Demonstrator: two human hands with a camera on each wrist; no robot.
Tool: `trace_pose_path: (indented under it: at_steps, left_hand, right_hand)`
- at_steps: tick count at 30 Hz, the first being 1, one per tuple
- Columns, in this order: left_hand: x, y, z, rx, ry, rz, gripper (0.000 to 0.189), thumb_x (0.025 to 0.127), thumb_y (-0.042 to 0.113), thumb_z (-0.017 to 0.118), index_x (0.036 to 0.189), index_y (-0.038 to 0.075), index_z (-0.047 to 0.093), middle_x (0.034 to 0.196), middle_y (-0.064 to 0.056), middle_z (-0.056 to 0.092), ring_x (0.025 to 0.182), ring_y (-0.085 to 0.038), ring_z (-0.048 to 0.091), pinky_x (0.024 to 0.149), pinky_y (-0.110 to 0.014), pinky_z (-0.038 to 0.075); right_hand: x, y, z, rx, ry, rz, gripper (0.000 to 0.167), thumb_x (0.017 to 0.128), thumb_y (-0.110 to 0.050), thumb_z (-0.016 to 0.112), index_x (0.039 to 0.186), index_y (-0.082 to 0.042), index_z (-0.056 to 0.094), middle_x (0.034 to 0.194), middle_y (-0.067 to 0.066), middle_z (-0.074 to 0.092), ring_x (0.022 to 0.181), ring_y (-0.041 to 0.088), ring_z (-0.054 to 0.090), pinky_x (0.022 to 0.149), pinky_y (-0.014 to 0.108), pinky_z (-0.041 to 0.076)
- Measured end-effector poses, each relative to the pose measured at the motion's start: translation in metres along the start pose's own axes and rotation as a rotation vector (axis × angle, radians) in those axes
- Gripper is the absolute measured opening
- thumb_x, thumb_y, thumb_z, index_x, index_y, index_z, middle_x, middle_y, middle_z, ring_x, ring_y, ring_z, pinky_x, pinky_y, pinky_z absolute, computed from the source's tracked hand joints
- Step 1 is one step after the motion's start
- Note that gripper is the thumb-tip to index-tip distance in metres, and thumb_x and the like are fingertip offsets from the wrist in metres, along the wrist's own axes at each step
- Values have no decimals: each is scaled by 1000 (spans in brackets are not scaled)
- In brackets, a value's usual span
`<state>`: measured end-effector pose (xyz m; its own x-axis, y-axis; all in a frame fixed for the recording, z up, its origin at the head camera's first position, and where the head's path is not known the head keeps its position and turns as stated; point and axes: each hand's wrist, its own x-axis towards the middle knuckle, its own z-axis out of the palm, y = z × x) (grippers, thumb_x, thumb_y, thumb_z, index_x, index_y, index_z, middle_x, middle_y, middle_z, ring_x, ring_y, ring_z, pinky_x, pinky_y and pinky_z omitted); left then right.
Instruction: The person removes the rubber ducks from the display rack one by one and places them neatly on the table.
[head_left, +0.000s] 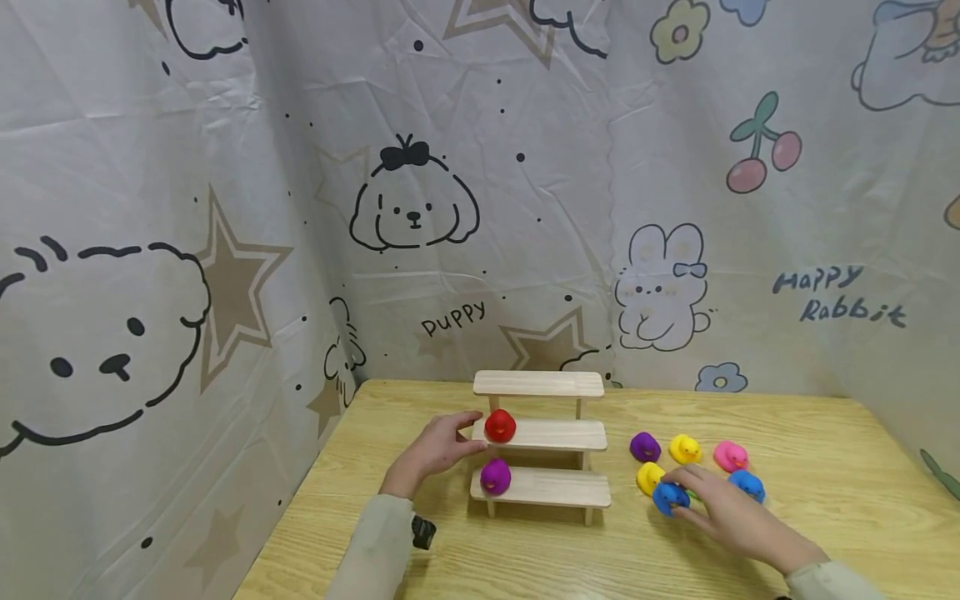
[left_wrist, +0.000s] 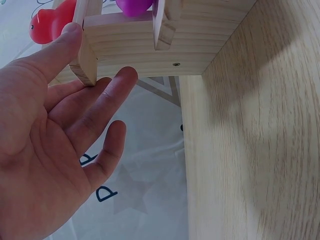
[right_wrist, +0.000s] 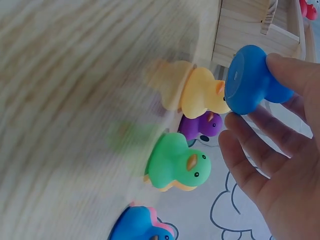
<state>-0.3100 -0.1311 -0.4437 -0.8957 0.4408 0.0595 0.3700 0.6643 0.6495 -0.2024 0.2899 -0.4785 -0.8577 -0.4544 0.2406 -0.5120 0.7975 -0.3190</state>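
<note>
My right hand (head_left: pixel 723 508) pinches a blue toy duck (right_wrist: pixel 247 80) between thumb and fingers. The duck is lifted off the table, its flat underside showing in the right wrist view. At the left end of a three-step wooden shelf (head_left: pixel 562 435), my left hand (head_left: pixel 438 446) grips the middle board, thumb on its edge and fingers beneath. On that board's left end sits a red duck (head_left: pixel 500 426). A magenta duck (head_left: pixel 495 477) sits on the left of the lowest board. A green duck (right_wrist: pixel 175 160) stands near the right hand, mostly hidden in the head view.
Right of the shelf, a purple duck (head_left: pixel 645 447), two yellow ducks, one behind (head_left: pixel 685 449) and one nearer (head_left: pixel 649 478), a pink duck (head_left: pixel 731 456) and another blue duck (head_left: pixel 747 485) stand on the wooden table (head_left: pixel 525 558). A printed cloth (head_left: pixel 555 250) hangs behind.
</note>
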Motion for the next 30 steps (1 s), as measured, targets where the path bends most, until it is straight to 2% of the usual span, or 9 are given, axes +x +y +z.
trace_pose_path:
  at_steps: [6,12,20,30]
  left_hand:
    - [1,-2,1,-3,-3,2,60,88,34,68,136,4,50,131,-15,54,92,-21,64,77,-35,52]
    - [1,-1,0,-2,-7,4,61,88,34,67,137,3,49,131,-17,54,93,-22,64,79,-36,52]
    - [0,1,0,17,4,13,56,89,31,67,136,5,51,129,-15,56,91,-20,64,77,-34,52]
    - [0,0,-1,20,4,26,56,89,30,68,135,4,51,127,-16,57,90,-21,65,76,-34,52]
  right_hand:
    - [-1,4,3,30,-51,16,30,84,-26,72,111,-20,62,110,-8,59,99,18,60,83,38,52]
    - [-2,6,5,32,-64,9,29,84,-34,71,109,-22,62,106,-14,57,96,11,57,82,36,51]
    - [-2,13,11,11,-73,-45,29,81,-30,75,106,-20,64,103,-16,57,93,8,55,81,32,51]
    - [2,15,11,1,-101,-40,29,79,-29,76,105,-21,64,103,-17,57,95,11,56,82,35,50]
